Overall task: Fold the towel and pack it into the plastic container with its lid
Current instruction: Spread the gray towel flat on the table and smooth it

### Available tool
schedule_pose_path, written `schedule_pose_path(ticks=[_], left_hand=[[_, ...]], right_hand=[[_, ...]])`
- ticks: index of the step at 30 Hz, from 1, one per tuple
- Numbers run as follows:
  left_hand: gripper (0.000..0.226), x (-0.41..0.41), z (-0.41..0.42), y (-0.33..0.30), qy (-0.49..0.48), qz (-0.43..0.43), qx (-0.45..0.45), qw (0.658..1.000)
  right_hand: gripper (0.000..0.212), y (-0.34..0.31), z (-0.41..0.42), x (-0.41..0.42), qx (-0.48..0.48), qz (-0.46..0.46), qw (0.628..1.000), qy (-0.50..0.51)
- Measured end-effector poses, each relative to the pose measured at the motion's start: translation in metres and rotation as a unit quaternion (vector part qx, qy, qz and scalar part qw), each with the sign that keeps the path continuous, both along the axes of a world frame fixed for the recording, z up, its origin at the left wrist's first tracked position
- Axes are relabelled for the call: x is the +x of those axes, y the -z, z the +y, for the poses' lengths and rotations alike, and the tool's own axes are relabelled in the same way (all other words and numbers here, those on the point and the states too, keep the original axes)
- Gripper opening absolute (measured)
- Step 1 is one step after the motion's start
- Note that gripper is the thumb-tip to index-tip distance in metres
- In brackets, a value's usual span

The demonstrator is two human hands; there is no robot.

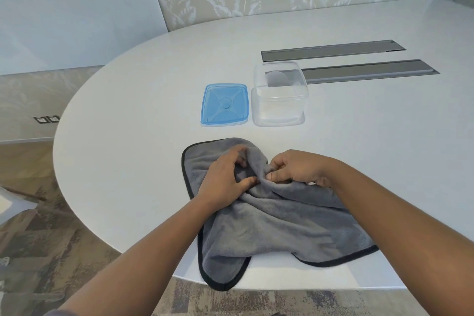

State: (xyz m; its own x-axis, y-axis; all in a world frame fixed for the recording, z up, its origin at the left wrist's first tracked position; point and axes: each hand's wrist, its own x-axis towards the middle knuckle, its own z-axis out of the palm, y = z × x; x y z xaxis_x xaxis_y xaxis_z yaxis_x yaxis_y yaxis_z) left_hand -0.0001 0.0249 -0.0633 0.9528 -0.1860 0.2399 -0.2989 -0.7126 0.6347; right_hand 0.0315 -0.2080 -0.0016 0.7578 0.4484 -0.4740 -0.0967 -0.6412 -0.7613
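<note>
Bunching the grey towel (269, 218) at the centre of the frame, my left hand (225, 174) presses on the cloth with curled fingers (241, 159) gripping a raised ridge, and my right hand (295, 167) pinches the same ridge from the other side, its fingers (275, 174) closed on the fabric. Crumpled and unfolded, the towel lies on the white table (128, 136), one black-edged corner hanging over the near edge. Above it, the blue lid (225, 104) lies flat just beside the clear plastic container (279, 100), which stands open.
</note>
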Motion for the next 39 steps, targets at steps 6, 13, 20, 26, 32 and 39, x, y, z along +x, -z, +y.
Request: schedule_pose_path(ticks=[6,13,20,26,32,39], left_hand=[[0.077,0.001,0.001,0.002,0.007,-0.012,0.019,1.0],[0.072,0.002,0.0,0.001,0.015,-0.023,0.023,0.999],[0.071,0.002,0.001,0.003,0.016,-0.022,0.031,0.999],[0.07,0.002,0.0,0.004,0.015,-0.029,0.034,0.999],[0.055,0.001,0.001,0.007,0.008,-0.04,0.038,0.998],[0.053,0.002,0.001,0.006,0.012,-0.037,0.05,0.998]], right_hand=[[0.031,-0.004,-0.001,0.001,-0.03,-0.1,0.993,0.047],[0.03,-0.012,-0.005,-0.001,-0.034,-0.138,0.985,0.101],[0.023,-0.038,-0.017,0.005,-0.151,-0.302,0.932,0.129],[0.012,-0.044,-0.007,-0.003,-0.289,-0.456,0.841,0.035],[0.037,-0.03,-0.018,-0.005,-0.143,-0.16,0.974,-0.072],[0.052,-0.01,-0.035,0.012,-0.272,-0.207,0.938,0.06]])
